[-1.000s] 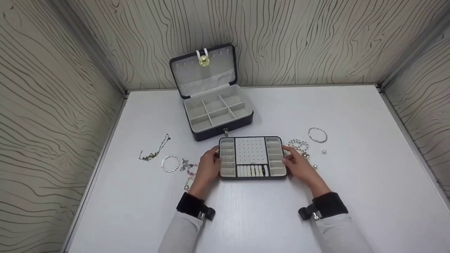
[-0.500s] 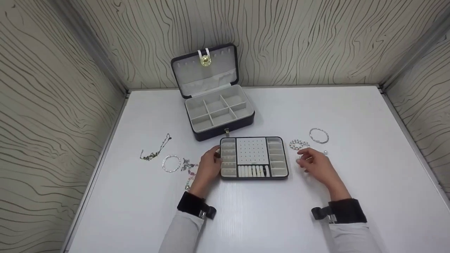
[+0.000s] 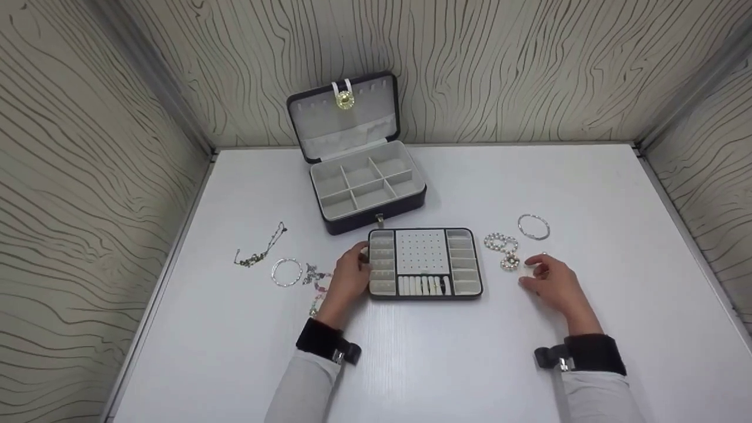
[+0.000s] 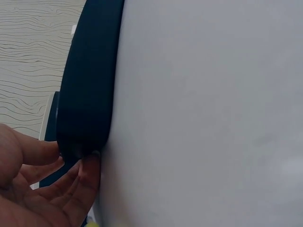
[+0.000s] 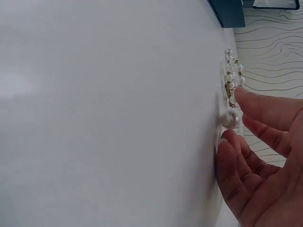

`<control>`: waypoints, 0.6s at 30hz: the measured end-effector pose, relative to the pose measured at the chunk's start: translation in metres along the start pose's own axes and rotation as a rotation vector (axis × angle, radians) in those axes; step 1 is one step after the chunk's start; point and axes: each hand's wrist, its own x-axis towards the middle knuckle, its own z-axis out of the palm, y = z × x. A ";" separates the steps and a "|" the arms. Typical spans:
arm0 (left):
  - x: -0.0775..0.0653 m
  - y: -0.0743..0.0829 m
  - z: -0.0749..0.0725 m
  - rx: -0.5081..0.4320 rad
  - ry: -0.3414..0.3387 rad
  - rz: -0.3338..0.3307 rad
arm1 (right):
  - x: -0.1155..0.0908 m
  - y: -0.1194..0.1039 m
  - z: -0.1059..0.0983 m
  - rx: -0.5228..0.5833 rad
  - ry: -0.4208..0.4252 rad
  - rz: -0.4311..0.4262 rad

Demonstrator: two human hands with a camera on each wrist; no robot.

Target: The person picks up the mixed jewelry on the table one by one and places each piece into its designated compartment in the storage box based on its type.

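Observation:
My left hand [image 3: 351, 273] grips the left side of a dark-edged jewelry tray [image 3: 423, 281], which has side compartments, a dotted earring panel and ring rolls. In the left wrist view, thumb and fingers pinch the corner of the dark tray [image 4: 90, 80]. My right hand [image 3: 554, 286] is low over the table, right of the tray. Its thumb and fingers are parted around a pearl stud [image 5: 230, 119], with a gap showing beside the thumb. A pearl bracelet [image 3: 501, 241] with a round flower-like piece [image 3: 510, 262] lies just left of that hand.
An open navy jewelry box [image 3: 376, 214] with divided compartments stands behind the tray. A silvery bangle [image 3: 533, 237] lies at the right. To the left are another bangle [image 3: 286, 285], a dark chain [image 3: 254, 260] and a pink-beaded piece [image 3: 320, 288]. Patterned walls surround the table.
My right hand has let go of the tray's right side and moved right to the pearl stud. My left hand stays on the tray.

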 end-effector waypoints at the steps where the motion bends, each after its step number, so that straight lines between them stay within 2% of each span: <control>1: 0.000 0.000 0.000 0.000 -0.001 0.003 | 0.000 0.001 0.000 -0.003 -0.002 0.002; 13: -0.002 0.001 0.001 0.007 -0.008 0.026 | 0.002 0.006 0.000 -0.027 0.004 0.003; 18: -0.001 0.000 0.000 0.020 -0.003 0.033 | 0.003 0.005 -0.001 0.001 -0.011 0.026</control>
